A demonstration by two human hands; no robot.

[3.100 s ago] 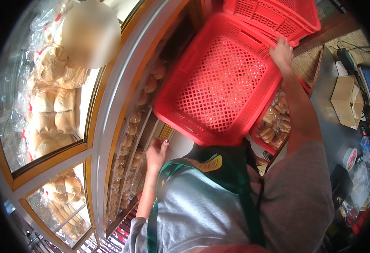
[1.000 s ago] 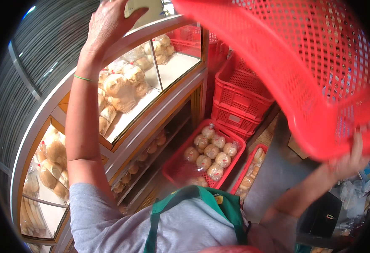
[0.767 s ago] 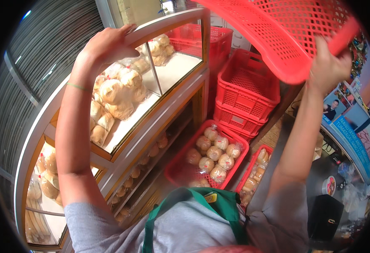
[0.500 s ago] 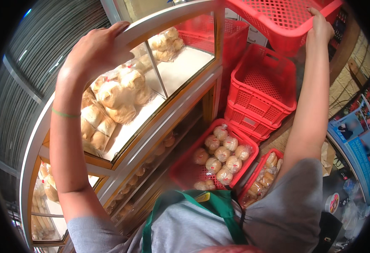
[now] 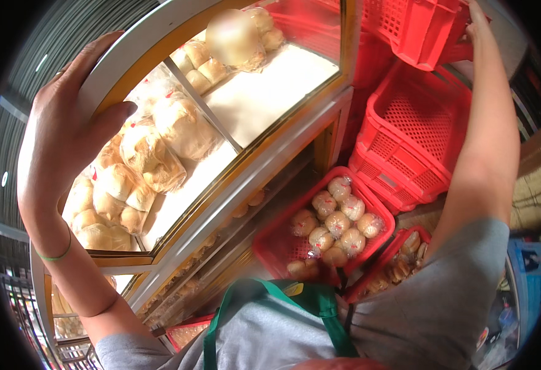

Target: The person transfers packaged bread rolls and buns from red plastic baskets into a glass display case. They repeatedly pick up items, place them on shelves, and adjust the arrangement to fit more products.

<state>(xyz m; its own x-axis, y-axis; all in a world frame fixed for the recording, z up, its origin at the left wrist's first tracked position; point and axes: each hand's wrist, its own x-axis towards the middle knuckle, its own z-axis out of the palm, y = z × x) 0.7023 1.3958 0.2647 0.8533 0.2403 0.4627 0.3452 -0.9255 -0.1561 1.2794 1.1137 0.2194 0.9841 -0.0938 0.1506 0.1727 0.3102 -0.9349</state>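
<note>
My left hand grips the curved top frame of a glass display case, thumb on the inner side and fingers over the outside. Behind the glass lie bagged bread rolls on a white shelf. At the upper right, my right hand holds a red plastic crate by its rim, its fingers partly hidden. The raised crate is tilted above a stack of red crates and is partly cut off by the view's edge.
Below the case, a red crate holds several round wrapped buns. Beside it, another red crate contains longer bread. Trays of bread sit in the case's lower section. A grey corrugated shutter stands at the left.
My left hand has shifted left and down along the frame, its thumb now hooked inside. My right hand has risen toward the top edge, and the raised crate has tilted.
</note>
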